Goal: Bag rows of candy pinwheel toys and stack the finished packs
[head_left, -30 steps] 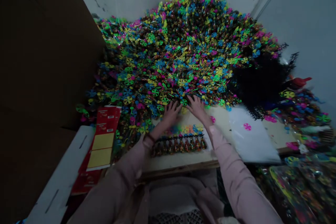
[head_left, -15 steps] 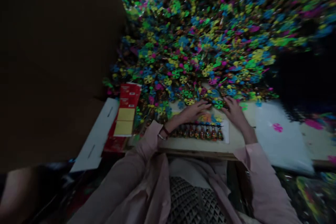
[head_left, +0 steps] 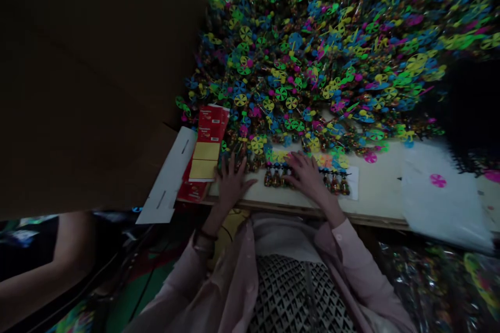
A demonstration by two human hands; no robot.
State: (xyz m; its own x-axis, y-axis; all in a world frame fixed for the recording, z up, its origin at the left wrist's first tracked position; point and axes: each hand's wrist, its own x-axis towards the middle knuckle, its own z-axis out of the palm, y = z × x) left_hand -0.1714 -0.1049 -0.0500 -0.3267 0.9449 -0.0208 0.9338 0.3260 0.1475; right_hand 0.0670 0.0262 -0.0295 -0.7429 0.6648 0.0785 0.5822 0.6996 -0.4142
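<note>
My left hand (head_left: 233,183) lies near the table's front edge with its fingers spread, holding nothing, beside a stack of red printed cards (head_left: 209,130). My right hand (head_left: 307,174) rests over a row of small candy-filled bottles (head_left: 334,184) on a black comb-like strip. That hand hides the middle of the row, and I cannot tell whether it grips the strip. Just beyond both hands, a huge heap of cellophane-wrapped pinwheel toys (head_left: 308,57) in neon green, yellow, blue and pink spreads over the table's back.
A white plastic bag (head_left: 441,203) with a pink pinwheel on it lies on the pale table (head_left: 380,187) to the right. A white strip (head_left: 167,177) and a dark cardboard wall (head_left: 89,78) stand at left. A co-worker's bare arm (head_left: 39,265) shows at lower left.
My view has tipped downward, bringing my lap and a co-worker's arm into sight. My left hand has drawn back to the front edge, and my right hand has dropped from the pinwheels onto the bottle row.
</note>
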